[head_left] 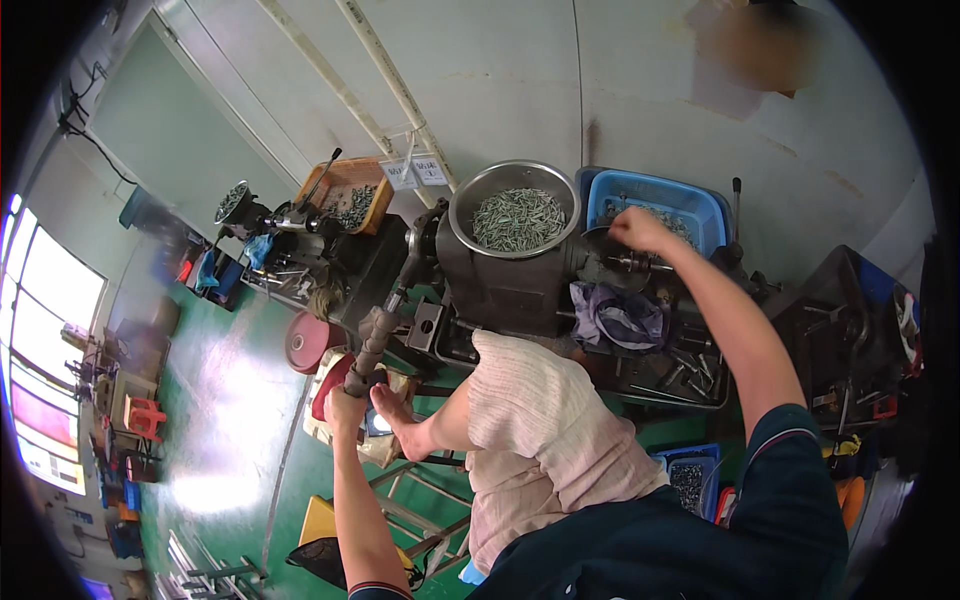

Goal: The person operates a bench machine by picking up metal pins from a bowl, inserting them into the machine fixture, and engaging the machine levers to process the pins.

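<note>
Presently: left hand point(345, 408) grips lever handle point(372, 345), right hand point(637, 228) pinches a part at the far spindle point(632, 263); risk—fingers caught if lever advances early.

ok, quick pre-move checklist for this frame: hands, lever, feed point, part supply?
1. Left hand on the lever: ok, it grips the lower end.
2. Right hand at the spindle: ok, fingers pinched just above it; whether it holds a part, cannot tell.
3. Fingers out of the moving parts: not ok, the right hand sits very close to the spindle.
4. Metal bowl stocked: ok, full of small metal parts.
5. Blue bin in reach: ok, right behind the right hand.
6. Bare foot away from the lever: not ok, beside the left hand.
</note>
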`<move>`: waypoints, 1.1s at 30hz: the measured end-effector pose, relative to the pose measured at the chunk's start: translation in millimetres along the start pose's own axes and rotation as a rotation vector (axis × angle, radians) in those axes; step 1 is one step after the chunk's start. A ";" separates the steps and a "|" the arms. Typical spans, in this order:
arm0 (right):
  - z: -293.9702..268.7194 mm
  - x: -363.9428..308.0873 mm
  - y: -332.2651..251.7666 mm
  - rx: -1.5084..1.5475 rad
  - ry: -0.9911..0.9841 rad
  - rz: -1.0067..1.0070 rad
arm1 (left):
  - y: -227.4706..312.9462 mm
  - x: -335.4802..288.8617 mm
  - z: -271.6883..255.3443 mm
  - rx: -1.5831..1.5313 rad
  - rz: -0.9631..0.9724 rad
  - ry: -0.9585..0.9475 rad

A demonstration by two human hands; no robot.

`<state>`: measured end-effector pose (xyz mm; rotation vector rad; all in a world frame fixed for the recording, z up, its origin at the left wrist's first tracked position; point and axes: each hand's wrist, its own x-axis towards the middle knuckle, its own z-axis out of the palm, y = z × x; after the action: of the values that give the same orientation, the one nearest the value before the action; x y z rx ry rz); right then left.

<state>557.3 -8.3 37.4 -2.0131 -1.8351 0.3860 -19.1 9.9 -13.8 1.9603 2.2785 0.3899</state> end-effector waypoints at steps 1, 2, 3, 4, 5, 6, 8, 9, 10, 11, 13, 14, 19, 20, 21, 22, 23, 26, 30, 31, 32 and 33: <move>-11.8 -0.1 10.4 -0.094 0.043 0.123 | 0.5 1.0 -0.5 0.002 0.003 -0.001; -25.2 -1.6 14.9 -0.277 0.077 0.230 | -0.3 0.6 -1.2 0.005 -0.006 -0.004; -34.6 -5.2 36.6 -0.385 0.153 0.300 | 2.5 1.0 -1.4 0.004 -0.008 -0.009; -51.4 -13.4 45.5 -0.503 0.124 0.375 | 3.0 1.2 -0.5 0.005 -0.015 -0.015; -62.9 -22.8 68.2 -0.659 0.160 0.404 | 6.4 -0.2 -2.8 0.004 -0.013 -0.016; -82.0 -35.1 69.0 -0.649 0.030 0.525 | 7.2 -4.3 -7.3 0.002 0.007 -0.005; -94.5 -71.9 126.2 -0.618 0.263 0.639 | 11.4 -3.1 -6.2 -0.013 0.050 0.001; -95.8 -88.7 136.8 -0.584 0.296 0.593 | 5.6 -2.7 -3.4 -0.005 0.050 0.014; -97.6 -109.4 142.5 -0.555 0.330 0.549 | 2.2 -1.3 0.5 -0.001 0.053 0.025; -95.0 -128.7 147.3 -0.577 0.373 0.552 | 1.7 -1.6 0.4 -0.014 0.042 0.005; -84.6 -171.9 151.8 -0.626 0.492 0.549 | 1.9 -1.7 0.3 0.001 0.048 0.020; -79.2 -193.1 150.9 -0.653 0.569 0.544 | 3.7 -2.2 0.1 0.016 0.052 0.042; -83.9 -248.4 94.5 -0.683 0.469 0.614 | 13.9 -7.5 -10.8 -0.004 0.064 0.043; -81.8 -251.1 88.6 -0.685 0.460 0.620 | 14.7 -7.0 -8.8 -0.001 0.067 0.033; -79.3 -252.4 82.2 -0.690 0.487 0.610 | 13.6 -6.3 -7.5 -0.007 0.067 0.031; -77.8 -252.7 77.0 -0.693 0.517 0.598 | 13.4 -5.5 -7.1 -0.013 0.067 0.031; -77.2 -252.6 73.9 -0.694 0.533 0.596 | 13.6 -5.5 -6.5 -0.010 0.068 0.027; -76.4 -253.7 71.6 -0.689 0.522 0.623 | 12.7 -5.8 -4.5 0.032 0.087 0.043; -73.8 -252.7 69.2 -0.706 0.524 0.639 | 13.2 -5.9 -4.3 0.026 0.079 0.047; -73.4 -252.4 68.1 -0.701 0.524 0.654 | 14.8 -7.6 -6.1 0.025 0.070 0.054; -73.1 -252.1 66.9 -0.696 0.524 0.669 | 15.7 -8.6 -6.9 0.024 0.061 0.061; -72.8 -251.9 65.5 -0.697 0.522 0.670 | 15.0 -7.9 -6.5 0.025 0.061 0.058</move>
<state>621.5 -270.0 57.8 -2.8053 -0.9980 -0.6573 -5.1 3.3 -4.2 2.0608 2.2731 0.4320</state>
